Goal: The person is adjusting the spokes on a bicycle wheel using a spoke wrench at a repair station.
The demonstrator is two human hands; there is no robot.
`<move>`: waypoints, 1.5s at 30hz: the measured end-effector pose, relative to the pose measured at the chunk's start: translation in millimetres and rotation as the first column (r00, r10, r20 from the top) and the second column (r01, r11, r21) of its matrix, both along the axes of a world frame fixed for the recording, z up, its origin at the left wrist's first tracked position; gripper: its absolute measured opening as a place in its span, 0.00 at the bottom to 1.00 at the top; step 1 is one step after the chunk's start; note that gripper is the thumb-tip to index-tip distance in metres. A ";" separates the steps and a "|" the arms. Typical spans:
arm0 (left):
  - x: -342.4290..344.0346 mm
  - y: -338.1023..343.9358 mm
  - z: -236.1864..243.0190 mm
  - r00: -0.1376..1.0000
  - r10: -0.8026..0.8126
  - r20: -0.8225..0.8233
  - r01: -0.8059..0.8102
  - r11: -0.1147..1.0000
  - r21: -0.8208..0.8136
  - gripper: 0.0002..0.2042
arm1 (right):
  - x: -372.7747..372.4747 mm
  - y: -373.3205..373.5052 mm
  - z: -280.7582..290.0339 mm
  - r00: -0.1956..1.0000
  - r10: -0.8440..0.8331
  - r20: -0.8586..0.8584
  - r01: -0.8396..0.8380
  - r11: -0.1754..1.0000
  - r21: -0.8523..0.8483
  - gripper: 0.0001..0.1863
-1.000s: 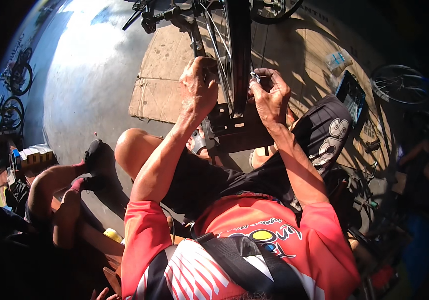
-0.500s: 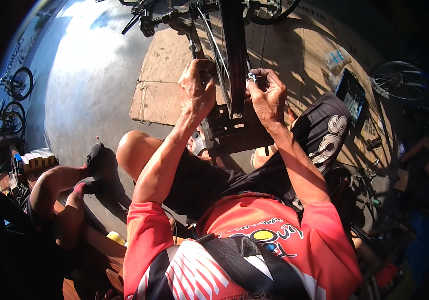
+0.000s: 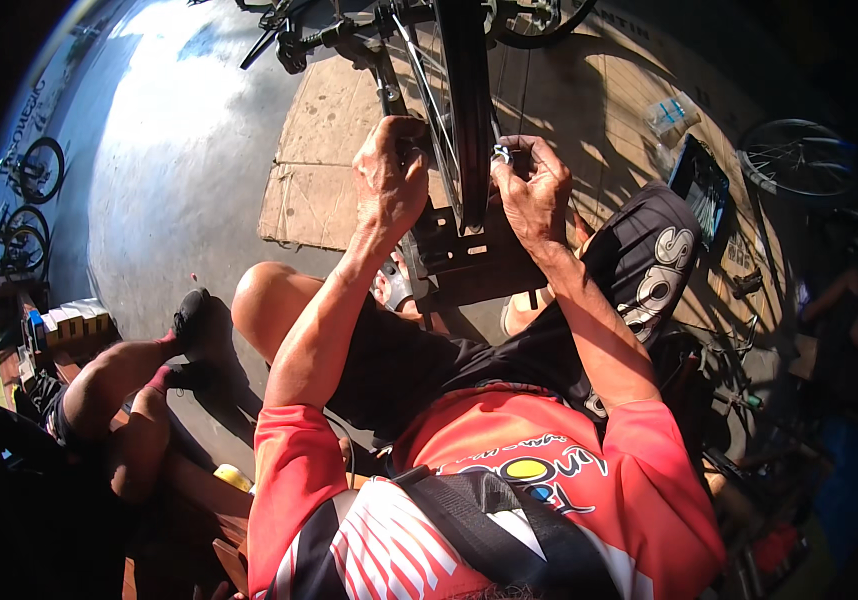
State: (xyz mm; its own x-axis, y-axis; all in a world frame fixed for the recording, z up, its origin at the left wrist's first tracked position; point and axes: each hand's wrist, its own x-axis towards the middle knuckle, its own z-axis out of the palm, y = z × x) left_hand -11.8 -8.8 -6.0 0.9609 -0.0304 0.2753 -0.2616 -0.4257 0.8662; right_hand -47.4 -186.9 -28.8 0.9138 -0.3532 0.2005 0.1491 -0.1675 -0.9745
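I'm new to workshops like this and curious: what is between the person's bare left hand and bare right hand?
The head view shows a black-tyred, silver-spoked bicycle wheel between the bare left hand and bare right hand.

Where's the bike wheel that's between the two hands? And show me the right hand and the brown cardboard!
Bike wheel (image 3: 470, 120): head view, on its dark outer edge.
Right hand (image 3: 534, 193): head view, middle of the hand.
Cardboard (image 3: 313, 185): head view, sunlit flat surface.

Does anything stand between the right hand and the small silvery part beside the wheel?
Nothing visible does: the right hand pinches the small silvery part directly. The wheel stands to its left, separating it from the left hand.
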 end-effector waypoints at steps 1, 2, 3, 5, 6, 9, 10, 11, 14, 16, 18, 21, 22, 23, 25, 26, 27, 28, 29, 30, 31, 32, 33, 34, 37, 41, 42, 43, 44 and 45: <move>-0.1 1.2 -0.2 1.000 0.002 -0.005 -0.002 1.000 0.004 0.13 | -1.2 1.9 3.5 0.998 -0.004 -0.065 0.004 1.000 0.013 0.08; -0.3 0.0 1.2 1.000 -0.001 -0.005 0.001 1.000 0.003 0.13 | -0.8 0.3 1.4 0.998 -0.006 -0.065 0.007 1.000 0.011 0.08; -0.7 -1.2 3.0 1.000 -0.006 -0.017 0.006 1.000 0.012 0.13 | 0.1 -1.6 -2.2 0.999 -0.008 -0.039 0.008 1.000 0.005 0.09; -0.5 -0.9 2.6 1.000 -0.008 -0.029 0.009 1.000 0.022 0.13 | 0.0 -2.1 -2.3 1.000 -0.006 -0.014 0.006 1.000 0.000 0.09; 0.2 1.0 0.1 0.999 -0.018 -0.028 0.018 1.000 0.009 0.13 | -1.0 -1.2 1.0 1.000 0.005 -0.029 -0.005 1.000 -0.004 0.09; 1.1 2.0 -1.2 0.998 -0.044 -0.041 0.043 0.999 -0.017 0.13 | -0.8 -0.2 0.4 0.999 0.018 -0.029 -0.017 0.999 0.034 0.09; 1.3 1.6 -1.2 0.997 -0.059 -0.053 0.057 0.998 -0.030 0.13 | 0.0 -0.3 -1.6 1.000 0.021 -0.015 -0.020 0.997 0.075 0.08; 1.8 0.6 -1.4 0.997 -0.060 -0.053 0.058 0.998 -0.030 0.13 | 1.1 -1.0 -4.7 1.000 0.020 -0.015 -0.019 0.997 0.075 0.08; 3.2 -1.1 -3.1 0.987 -0.075 -0.140 0.067 0.996 -0.065 0.15 | 2.4 -1.3 -7.9 1.000 0.012 -0.007 -0.012 0.998 0.063 0.08; 3.4 1.5 -6.4 0.984 -0.116 -0.132 0.111 0.993 -0.051 0.17 | 0.6 1.0 -2.0 0.996 0.003 -0.087 0.002 0.999 0.049 0.08; 3.3 -2.6 -3.4 0.983 -0.119 -0.138 0.113 0.992 -0.056 0.17 | 1.7 -1.6 -6.9 0.999 -0.016 -0.051 0.017 1.000 0.024 0.08; 4.7 -1.2 -12.8 0.993 -0.095 -0.075 0.090 0.994 -0.063 0.12 | 0.4 0.8 -1.3 0.999 -0.009 -0.037 0.010 1.000 0.015 0.08; 5.1 1.0 -17.8 0.997 -0.073 -0.005 0.073 0.995 -0.068 0.09 | -0.2 2.9 1.6 0.998 0.009 -0.060 -0.007 1.000 0.029 0.08; 4.7 -0.3 -15.7 0.997 -0.075 -0.005 0.075 0.995 -0.069 0.09 | -0.4 1.7 1.1 0.998 0.007 -0.061 -0.005 1.000 0.027 0.08; 3.0 -1.7 -11.2 0.995 -0.086 -0.049 0.082 0.994 -0.074 0.09 | -0.5 -0.9 -1.3 0.999 0.003 -0.054 -0.005 0.999 -0.036 0.08; 1.6 -2.8 -5.0 0.995 -0.088 -0.050 0.085 0.994 -0.075 0.09 | 0.4 -2.9 -4.7 0.998 0.001 -0.055 -0.003 0.999 -0.037 0.08; -0.2 -3.8 2.8 0.984 -0.121 -0.130 0.112 0.991 -0.073 0.12 | 1.8 -4.5 -8.6 1.000 -0.007 -0.012 0.006 0.998 -0.070 0.09; -1.1 -4.9 6.7 0.966 -0.153 -0.210 0.141 0.987 -0.073 0.17 | 2.1 -6.3 -12.5 0.999 -0.014 0.031 0.017 0.995 -0.102 0.09; -1.2 -4.2 7.4 0.966 -0.150 -0.211 0.138 0.988 -0.071 0.17 | 2.2 -4.7 -11.1 0.999 -0.011 0.031 0.014 0.995 -0.100 0.09; -1.2 -3.6 7.9 0.963 -0.148 -0.223 0.139 0.989 -0.057 0.17 | 1.7 -3.1 -9.9 1.000 -0.003 0.001 0.003 0.999 -0.040 0.09; -1.3 -3.1 7.9 0.961 -0.147 -0.236 0.141 0.989 -0.043 0.17 | 1.0 -1.9 -8.9 1.000 0.006 -0.028 -0.006 1.000 0.021 0.09; -0.5 0.1 6.0 0.961 -0.146 -0.234 0.139 0.989 -0.047 0.17 | 0.4 -0.9 -6.9 1.000 0.008 -0.027 -0.008 1.000 0.017 0.09; 0.8 5.3 2.8 0.954 -0.199 -0.225 0.191 0.980 -0.061 0.18 | -0.2 0.2 -5.2 0.999 0.022 -0.042 -0.020 0.999 0.047 0.09; 1.4 8.7 0.3 0.944 -0.252 -0.215 0.241 0.968 -0.074 0.18 | -0.4 1.3 -4.5 0.998 0.037 -0.057 -0.033 0.996 0.078 0.09; -6.4 -9.0 36.7 0.840 -0.345 -0.419 0.082 0.844 -0.530 0.21 | 2.1 -9.3 -11.8 1.000 0.011 -0.010 -0.011 0.997 -0.075 0.08; 9.9 6.3 -4.1 0.835 -0.550 0.003 0.502 0.759 -0.414 0.24 | 3.0 -1.3 -6.6 0.992 0.000 0.128 0.010 0.997 -0.075 0.09; 21.6 13.5 -21.0 0.870 -0.490 -0.055 0.484 0.870 -0.094 0.25 | 1.4 3.7 -0.9 0.995 0.001 0.098 0.004 0.999 -0.046 0.09; 22.8 12.8 -36.6 0.926 -0.377 0.002 0.376 0.921 -0.100 0.25 | 0.7 6.6 3.5 0.998 0.003 0.068 -0.002 1.000 -0.020 0.09; 22.8 5.5 -31.7 0.920 -0.373 -0.118 0.341 0.912 -0.227 0.25 | -0.1 3.4 3.1 0.997 -0.027 0.071 0.032 0.997 -0.068 0.09; 21.2 3.3 -20.5 0.897 -0.375 -0.234 0.285 0.895 -0.342 0.25 | 0.9 2.4 1.5 0.997 -0.024 0.073 0.029 0.997 -0.070 0.09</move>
State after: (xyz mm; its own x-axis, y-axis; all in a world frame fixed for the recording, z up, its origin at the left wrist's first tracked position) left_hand 9.4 -5.5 -26.6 0.9461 -0.3218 0.0357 -0.0632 -0.0754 0.9951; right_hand -46.4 -184.6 -27.3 0.8866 -0.3595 0.2909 0.2131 -0.2407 -0.9469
